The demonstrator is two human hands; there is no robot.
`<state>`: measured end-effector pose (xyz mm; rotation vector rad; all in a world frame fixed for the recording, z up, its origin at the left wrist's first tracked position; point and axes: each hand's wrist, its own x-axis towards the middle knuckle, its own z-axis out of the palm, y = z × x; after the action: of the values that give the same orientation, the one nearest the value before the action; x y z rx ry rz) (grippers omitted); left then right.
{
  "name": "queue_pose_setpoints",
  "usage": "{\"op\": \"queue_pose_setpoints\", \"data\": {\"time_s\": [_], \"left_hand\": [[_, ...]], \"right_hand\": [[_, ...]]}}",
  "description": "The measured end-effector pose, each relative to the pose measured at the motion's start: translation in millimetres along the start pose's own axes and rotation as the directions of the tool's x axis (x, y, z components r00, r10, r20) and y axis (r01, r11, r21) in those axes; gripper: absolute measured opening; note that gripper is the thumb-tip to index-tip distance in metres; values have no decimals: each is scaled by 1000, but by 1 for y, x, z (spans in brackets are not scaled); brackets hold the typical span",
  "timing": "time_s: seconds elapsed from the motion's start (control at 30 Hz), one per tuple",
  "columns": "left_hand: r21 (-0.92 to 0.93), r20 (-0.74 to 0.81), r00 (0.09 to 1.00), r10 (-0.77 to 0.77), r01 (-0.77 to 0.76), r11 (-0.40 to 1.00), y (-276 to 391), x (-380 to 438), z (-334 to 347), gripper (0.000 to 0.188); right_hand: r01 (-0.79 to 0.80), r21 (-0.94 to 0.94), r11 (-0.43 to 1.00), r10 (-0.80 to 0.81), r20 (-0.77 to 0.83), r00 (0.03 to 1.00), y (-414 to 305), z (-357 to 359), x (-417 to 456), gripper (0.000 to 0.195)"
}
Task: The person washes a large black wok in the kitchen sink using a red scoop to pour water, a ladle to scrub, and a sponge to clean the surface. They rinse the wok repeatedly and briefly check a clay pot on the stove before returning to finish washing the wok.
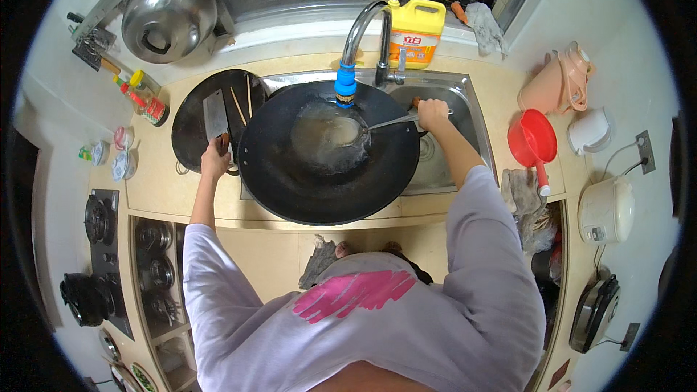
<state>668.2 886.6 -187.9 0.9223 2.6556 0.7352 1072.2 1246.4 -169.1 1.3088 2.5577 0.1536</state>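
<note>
A large black wok [283,190] rests over the sink, holding a pool of cloudy water [313,136]. My right hand [434,115] grips the long metal handle of a ladle [389,121], whose head sits in that water. My left hand [215,160], left of the wok, is closed at the wooden-handled end of a cleaver [214,111]. The cleaver's blade lies flat over a second dark pan [190,103]. A pair of chopsticks [238,104] lies in that pan too. Above the wok hangs the faucet's blue nozzle [345,81].
Under the wok is a steel sink [465,114]. Behind the faucet stands a yellow detergent jug [416,27]. Right on the counter are a red dipper [532,139], a pink jug [555,84] and a rice cooker [607,209]. Sauce bottles [147,100] and a gas stove [111,261] are left.
</note>
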Motion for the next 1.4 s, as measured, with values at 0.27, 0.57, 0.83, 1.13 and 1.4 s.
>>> {"op": "queue_pose_setpoints", "data": {"time_s": [0.27, 0.57, 0.83, 1.13, 1.4], "left_hand": [[45, -86, 994, 70, -66, 997, 43, 2, -38, 31], [240, 7, 997, 74, -73, 968, 93, 38, -111, 12], [421, 9, 996, 93, -88, 903, 152, 64, -149, 11], [435, -20, 978, 210, -180, 882, 139, 63, -170, 13], [-19, -25, 995, 97, -98, 995, 69, 7, -111, 38]], "right_hand": [[78, 62, 995, -86, 144, 986, 10, 4, -11, 21], [153, 358, 921, -334, 525, 783, 12, 30, -2, 19], [-28, 391, 920, -325, 801, 503, -12, 78, 0, 26], [68, 459, 886, -414, 716, 561, -25, 64, -18, 28], [87, 330, 940, -240, 460, 855, 5, 14, 1, 19]]}}
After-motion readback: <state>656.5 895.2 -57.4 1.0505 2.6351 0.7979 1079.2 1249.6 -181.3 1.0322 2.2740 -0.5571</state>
